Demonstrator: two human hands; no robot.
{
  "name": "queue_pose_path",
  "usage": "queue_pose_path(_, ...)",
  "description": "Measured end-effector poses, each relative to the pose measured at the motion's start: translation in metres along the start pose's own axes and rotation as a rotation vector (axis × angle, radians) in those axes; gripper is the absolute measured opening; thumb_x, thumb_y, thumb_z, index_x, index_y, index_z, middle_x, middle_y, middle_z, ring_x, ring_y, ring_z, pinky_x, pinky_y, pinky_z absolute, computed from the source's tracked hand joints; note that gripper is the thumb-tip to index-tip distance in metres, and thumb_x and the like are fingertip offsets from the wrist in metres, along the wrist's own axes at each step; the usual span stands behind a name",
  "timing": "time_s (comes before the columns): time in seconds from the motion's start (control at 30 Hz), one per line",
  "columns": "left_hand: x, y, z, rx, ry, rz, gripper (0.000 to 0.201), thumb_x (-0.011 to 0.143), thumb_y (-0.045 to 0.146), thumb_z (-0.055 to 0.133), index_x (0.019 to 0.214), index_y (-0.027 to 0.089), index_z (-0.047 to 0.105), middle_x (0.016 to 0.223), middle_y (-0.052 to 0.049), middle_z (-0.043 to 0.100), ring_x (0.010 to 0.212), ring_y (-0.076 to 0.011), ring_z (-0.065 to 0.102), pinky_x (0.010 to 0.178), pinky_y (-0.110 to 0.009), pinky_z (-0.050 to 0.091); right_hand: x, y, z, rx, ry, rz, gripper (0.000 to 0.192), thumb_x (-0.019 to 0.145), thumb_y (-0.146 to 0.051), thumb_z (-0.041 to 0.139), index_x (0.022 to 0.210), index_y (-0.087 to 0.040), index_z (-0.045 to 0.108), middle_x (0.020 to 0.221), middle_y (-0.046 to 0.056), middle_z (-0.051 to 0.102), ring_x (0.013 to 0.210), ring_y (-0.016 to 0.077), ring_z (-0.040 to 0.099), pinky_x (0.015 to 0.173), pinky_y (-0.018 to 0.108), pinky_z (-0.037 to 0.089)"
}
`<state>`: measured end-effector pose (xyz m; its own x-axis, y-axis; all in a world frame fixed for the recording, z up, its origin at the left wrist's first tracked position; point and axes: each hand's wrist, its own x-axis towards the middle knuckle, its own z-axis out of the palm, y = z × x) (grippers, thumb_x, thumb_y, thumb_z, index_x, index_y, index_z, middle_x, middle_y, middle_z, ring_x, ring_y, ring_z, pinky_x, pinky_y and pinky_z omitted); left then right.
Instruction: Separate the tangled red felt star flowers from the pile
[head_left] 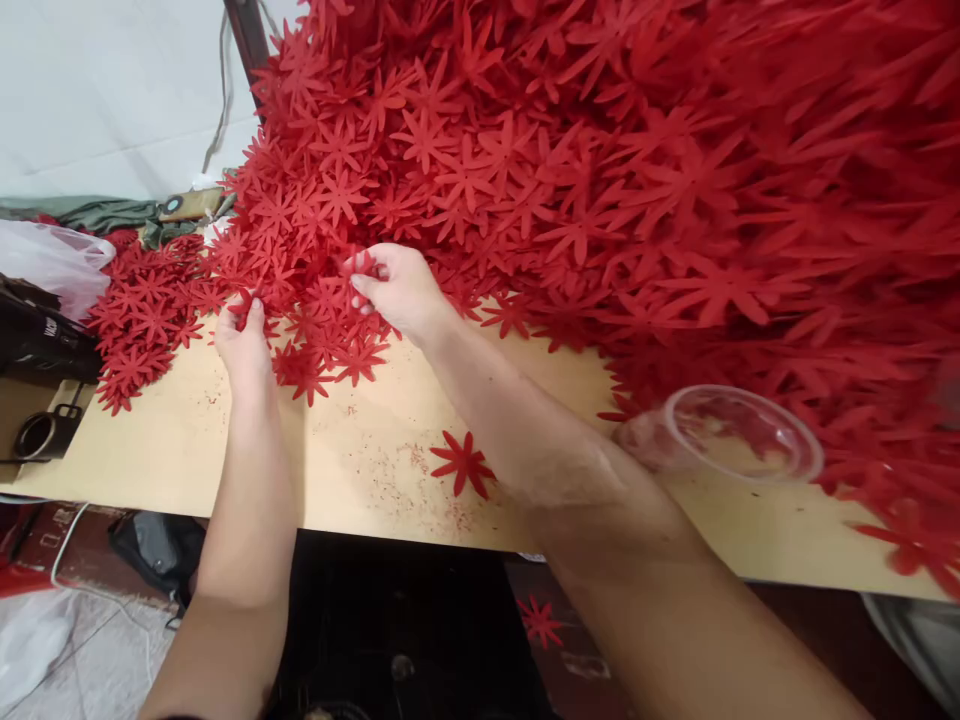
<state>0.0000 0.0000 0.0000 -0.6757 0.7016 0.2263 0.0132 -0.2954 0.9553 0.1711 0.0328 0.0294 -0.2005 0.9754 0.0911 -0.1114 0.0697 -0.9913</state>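
Note:
A huge heap of red flower-shaped cutouts (525, 170) with long narrow petals covers the back of the table. At the front left edge of the heap, my left hand (244, 340) is closed, its thumb and fingers pinching a red flower cutout (241, 303). Slightly farther right and higher, my right hand (394, 285) pinches another red cutout (363, 264) between thumb and fingers. Several cutouts (330, 330) lie on the wood between and below both hands. One lone cutout (463, 463) rests near the table's front edge, left of my right forearm.
A clear plastic cup (742, 435) stands beyond my right forearm. On the left are a black box (45, 330), a dark mug (41, 435) and a white plastic bag (56, 260). The pale wooden table (172, 430) carries red crumbs. A fallen cutout (540, 622) lies below the edge.

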Motion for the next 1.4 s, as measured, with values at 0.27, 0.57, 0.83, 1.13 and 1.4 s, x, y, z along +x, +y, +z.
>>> queue_pose_path(0.27, -0.008, 0.006, 0.003, -0.059, -0.104, -0.059, 0.035, 0.061, 0.041, 0.077, 0.082, 0.021, 0.057, 0.076, 0.004, 0.063, 0.057, -0.0049, 0.054, 0.054, -0.018, 0.043, -0.003, 0.01, 0.001, -0.112, 0.123, 0.036, 0.022, 0.083, -0.025, 0.059, 0.068, -0.02, 0.044, 0.053, -0.006, 0.042, 0.043, 0.0051, 0.043, 0.042, 0.019, 0.034)
queue_pose_path(0.57, -0.013, 0.013, 0.003, -0.039, -0.129, -0.066, 0.04, 0.056, 0.042, 0.079, 0.082, 0.021, 0.059, 0.09, 0.0, 0.07, 0.055, -0.0041, 0.053, 0.049, -0.018, 0.039, -0.01, -0.001, -0.013, -0.409, -0.064, -0.196, 0.056, 0.066, -0.019, 0.075, 0.119, -0.022, 0.057, 0.112, 0.008, 0.057, 0.11, 0.0226, 0.056, 0.09, 0.038, 0.048)
queue_pose_path(0.83, -0.005, 0.001, 0.002, 0.013, -0.084, -0.003, 0.036, 0.062, 0.046, 0.075, 0.077, 0.021, 0.054, 0.065, 0.005, 0.059, 0.055, -0.0064, 0.054, 0.052, -0.02, 0.04, -0.12, -0.034, -0.075, -1.127, -0.275, 0.065, 0.033, 0.068, -0.035, 0.073, 0.095, -0.017, 0.067, 0.091, 0.01, 0.066, 0.073, 0.0202, 0.06, 0.07, 0.034, 0.046)
queue_pose_path(1.13, -0.025, 0.007, 0.017, 0.013, -0.223, -0.047, 0.032, 0.068, 0.045, 0.073, 0.071, 0.018, 0.056, 0.061, 0.002, 0.06, 0.057, -0.0094, 0.058, 0.058, -0.023, 0.047, -0.118, -0.007, -0.054, -0.896, -0.423, 0.159, 0.02, 0.08, -0.008, 0.046, 0.063, -0.018, 0.044, 0.07, 0.002, 0.058, 0.057, 0.0098, 0.052, 0.056, 0.024, 0.036)
queue_pose_path(1.4, -0.059, 0.019, 0.032, -0.043, -0.383, -0.158, 0.034, 0.065, 0.043, 0.076, 0.061, 0.018, 0.053, 0.053, 0.006, 0.055, 0.047, -0.0058, 0.05, 0.049, -0.02, 0.042, -0.057, -0.012, -0.015, -0.541, 0.051, -0.232, 0.025, 0.084, -0.038, 0.054, 0.096, -0.017, 0.059, 0.106, 0.01, 0.063, 0.104, 0.0218, 0.058, 0.092, 0.04, 0.045)
